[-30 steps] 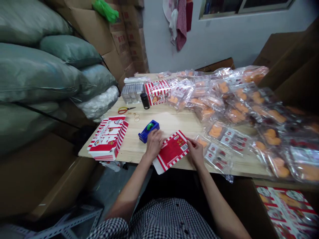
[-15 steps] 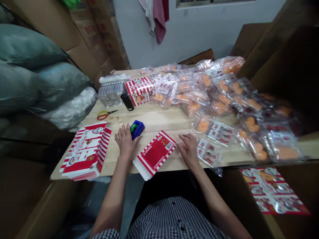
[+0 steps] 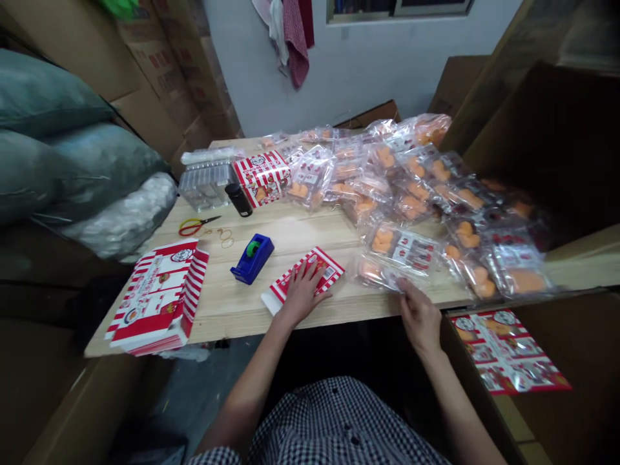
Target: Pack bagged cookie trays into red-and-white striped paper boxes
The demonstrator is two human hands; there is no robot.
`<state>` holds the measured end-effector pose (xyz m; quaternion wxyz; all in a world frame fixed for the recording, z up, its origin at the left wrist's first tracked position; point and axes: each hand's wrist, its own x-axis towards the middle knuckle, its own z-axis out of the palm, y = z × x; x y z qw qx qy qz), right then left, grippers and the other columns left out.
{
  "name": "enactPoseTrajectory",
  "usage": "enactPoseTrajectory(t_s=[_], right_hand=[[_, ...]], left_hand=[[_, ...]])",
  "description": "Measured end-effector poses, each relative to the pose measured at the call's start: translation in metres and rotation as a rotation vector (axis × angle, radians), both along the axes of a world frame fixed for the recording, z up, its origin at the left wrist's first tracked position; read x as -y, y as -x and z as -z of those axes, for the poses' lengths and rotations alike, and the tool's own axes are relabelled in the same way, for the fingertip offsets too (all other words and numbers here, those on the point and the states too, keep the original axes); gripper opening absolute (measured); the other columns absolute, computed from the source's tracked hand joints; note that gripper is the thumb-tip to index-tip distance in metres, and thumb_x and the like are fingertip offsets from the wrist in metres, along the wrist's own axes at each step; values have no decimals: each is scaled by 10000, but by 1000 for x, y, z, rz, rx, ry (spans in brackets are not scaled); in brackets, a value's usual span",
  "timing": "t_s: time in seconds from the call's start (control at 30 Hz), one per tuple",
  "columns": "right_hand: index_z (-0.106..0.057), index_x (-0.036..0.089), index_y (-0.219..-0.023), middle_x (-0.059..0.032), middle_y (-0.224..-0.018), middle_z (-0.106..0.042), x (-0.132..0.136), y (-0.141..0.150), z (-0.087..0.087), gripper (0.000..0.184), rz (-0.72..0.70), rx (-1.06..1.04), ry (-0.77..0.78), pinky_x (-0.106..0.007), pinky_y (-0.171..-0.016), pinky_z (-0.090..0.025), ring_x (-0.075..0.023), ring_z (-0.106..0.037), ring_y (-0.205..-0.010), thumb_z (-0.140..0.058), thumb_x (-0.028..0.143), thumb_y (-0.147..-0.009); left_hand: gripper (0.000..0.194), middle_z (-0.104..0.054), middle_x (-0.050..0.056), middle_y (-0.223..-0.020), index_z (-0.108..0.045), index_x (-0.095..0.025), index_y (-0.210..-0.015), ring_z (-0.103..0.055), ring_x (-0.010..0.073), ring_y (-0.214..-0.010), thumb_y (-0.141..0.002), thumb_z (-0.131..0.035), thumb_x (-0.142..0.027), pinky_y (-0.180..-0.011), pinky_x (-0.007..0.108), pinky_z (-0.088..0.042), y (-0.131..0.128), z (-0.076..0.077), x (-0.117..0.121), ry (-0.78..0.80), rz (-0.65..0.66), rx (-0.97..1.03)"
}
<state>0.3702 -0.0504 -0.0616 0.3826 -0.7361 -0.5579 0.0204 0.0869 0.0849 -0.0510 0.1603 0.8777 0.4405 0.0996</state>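
Red-and-white carton point(image 3: 329, 268), flat on the table point(image 3: 290, 239), pressed under the open left hand point(image 3: 303, 294); right hand point(image 3: 419, 316), loosely open, just beside a plastic packet point(image 3: 387, 272); a careless brush could knock that packet off the table edge.

The flat red and white striped paper box point(image 3: 329, 266) and the clear plastic bags point(image 3: 400, 248) had printed words on them, but the words were too small and blurry to read.
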Motion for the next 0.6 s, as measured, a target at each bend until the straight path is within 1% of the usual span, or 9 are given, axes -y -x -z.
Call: enactPoseTrajectory(t_s=[0.1,0.2,0.23,0.3,0.37,0.43,0.47,0.53,0.6], right_hand=[[-735,164,-1075,-69,-900,-761,8,-3,-32,310,170,-336,-121,-364,-788,-570,-222,-704,-796,-578,359,-891],[-723,161,-959,-5,-762,-724,13,7,-65,302,233,-885,-276,-277,-642,-555,-160,-662,-650,-766,368,-743],[-712,172,-958,3,-792,-734,14,15,-74,335,232,-1076,-303,-262,-621,-556,-154,-671,-652,-814,344,-689],[-693,198,-955,18,-843,-747,13,37,-87,364,206,-1366,-263,-231,-592,-556,-140,-689,-659,-858,291,-645],[-680,215,-928,45,-804,-738,9,67,-91,338,165,-1500,-182,-201,-578,-550,-117,-683,-628,-869,269,-652],[-678,233,-995,32,-858,-753,4,100,-87,350,28,-1540,-78,-246,-676,-587,-144,-714,-713,-854,301,-700],[-674,237,-1053,6,-943,-764,0,115,-83,364,-89,-1531,-14,-301,-774,-599,-177,-732,-821,-831,333,-738],[-659,238,-1174,-47,-1126,-744,-8,136,-75,381,-355,-1415,115,-394,-961,-548,-230,-698,-1061,-749,395,-838],[-623,257,-1288,-73,-1295,-671,-19,141,-68,449,-631,-1170,238,-441,-1065,-474,-259,-608,-1237,-702,430,-882]], left_hand=[[740,-316,143,-1621,-403,-228,-1510,-153,378,-1531,-867,-686,-461,-1223,622,-63,-16,-15,-3,19,-24,204],[795,-253,140,-1647,-283,-236,-1560,-150,303,-1543,-889,-677,-401,-1252,528,-81,-34,-37,27,108,-128,648],[835,-230,128,-1657,-247,-262,-1570,-165,284,-1542,-879,-694,-399,-1255,489,-125,-40,-42,42,210,-180,823],[912,-235,116,-1657,-240,-297,-1569,-191,280,-1537,-827,-760,-395,-1247,461,-186,-48,-50,72,539,-281,1161],[808,-339,135,-1613,-369,-271,-1522,-290,307,-1502,-828,-760,-407,-1222,479,-258,-50,-53,94,956,-252,1413],[623,-500,156,-1505,-540,-212,-1407,-461,321,-1403,-844,-749,-379,-1178,481,-348,-45,-54,104,1230,-212,1581],[526,-586,153,-1422,-616,-187,-1322,-554,309,-1319,-840,-757,-345,-1144,464,-401,-39,-54,104,1278,-250,1645],[387,-708,113,-1242,-708,-170,-1151,-679,258,-1132,-787,-807,-257,-1054,406,-498,-17,-56,97,1228,-451,1740],[341,-758,71,-1114,-736,-177,-1042,-722,218,-1003,-722,-851,-207,-953,353,-564,15,-59,89,1068,-687,1802]])
